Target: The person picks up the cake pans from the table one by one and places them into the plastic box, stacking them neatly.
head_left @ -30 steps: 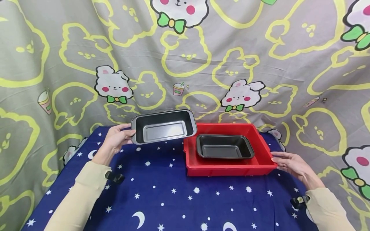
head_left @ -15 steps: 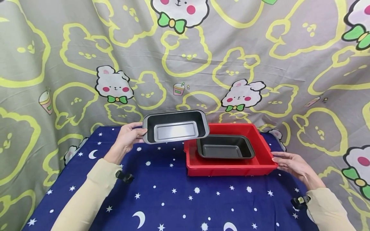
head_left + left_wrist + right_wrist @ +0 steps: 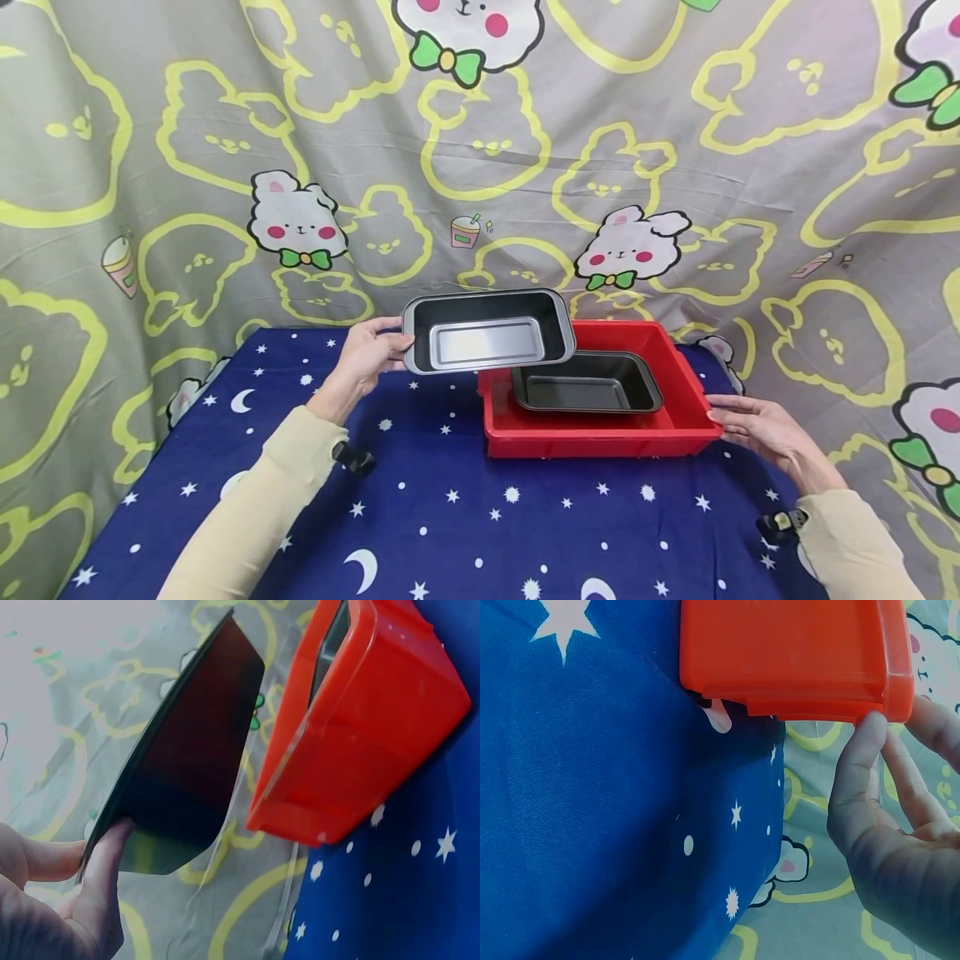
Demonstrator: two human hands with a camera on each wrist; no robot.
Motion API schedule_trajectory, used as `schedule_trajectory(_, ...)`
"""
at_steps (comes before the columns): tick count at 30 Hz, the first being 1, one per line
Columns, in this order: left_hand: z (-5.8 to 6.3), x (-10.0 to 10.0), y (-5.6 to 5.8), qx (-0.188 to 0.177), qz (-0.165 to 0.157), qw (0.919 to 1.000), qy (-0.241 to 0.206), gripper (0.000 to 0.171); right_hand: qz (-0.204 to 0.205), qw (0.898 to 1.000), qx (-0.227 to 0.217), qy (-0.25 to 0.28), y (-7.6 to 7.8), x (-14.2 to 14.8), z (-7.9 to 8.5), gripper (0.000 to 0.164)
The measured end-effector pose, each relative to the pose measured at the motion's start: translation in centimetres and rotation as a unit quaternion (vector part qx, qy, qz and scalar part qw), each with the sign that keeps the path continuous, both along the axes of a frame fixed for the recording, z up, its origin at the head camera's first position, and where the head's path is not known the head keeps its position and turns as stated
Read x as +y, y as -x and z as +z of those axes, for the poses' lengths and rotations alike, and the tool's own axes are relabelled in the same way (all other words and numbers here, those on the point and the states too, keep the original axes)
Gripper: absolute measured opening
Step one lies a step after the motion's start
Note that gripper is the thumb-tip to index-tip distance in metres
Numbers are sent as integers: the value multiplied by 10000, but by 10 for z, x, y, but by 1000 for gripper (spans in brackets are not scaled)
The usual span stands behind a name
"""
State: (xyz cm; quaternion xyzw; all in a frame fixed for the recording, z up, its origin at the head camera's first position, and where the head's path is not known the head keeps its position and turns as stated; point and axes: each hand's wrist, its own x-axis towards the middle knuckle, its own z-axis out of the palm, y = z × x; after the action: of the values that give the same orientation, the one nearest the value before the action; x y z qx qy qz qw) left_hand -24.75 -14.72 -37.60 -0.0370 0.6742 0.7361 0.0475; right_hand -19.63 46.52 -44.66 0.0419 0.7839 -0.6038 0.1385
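Note:
A dark metal loaf pan (image 3: 487, 333) is held up and tilted so its inside faces the head camera. My left hand (image 3: 369, 357) pinches its left end; the left wrist view shows thumb and fingers on the rim of this pan (image 3: 187, 742). Its right part hangs above a red plastic bin (image 3: 600, 444) and overlaps it in the head view. A second dark loaf pan (image 3: 592, 393) lies inside the bin, its back left part hidden by the raised pan. At the bin's right end, my right hand (image 3: 768, 433) holds the rim between thumb and fingers.
The table is covered by a dark blue cloth (image 3: 420, 533) with white stars and moons. Behind it hangs a grey curtain (image 3: 510, 167) with yellow outlines and cartoon rabbits. The bin stands near the table's back edge, right of centre.
My left hand has carried the loaf pan steadily to the right, from beside the bin to over its left part. The right hand, the bin and the pan inside it have stayed put.

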Motion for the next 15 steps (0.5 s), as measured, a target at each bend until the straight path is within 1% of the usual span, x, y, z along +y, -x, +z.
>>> schedule_trajectory(6,-1,17,1,-20,40,10000,-70,54,-36,10000,-34,87,0,0,0,25)
schedule_trajectory(15,-4,42,5,-79,23,9998,-158,54,-39,10000,-17,-35,-1,0,0,24)
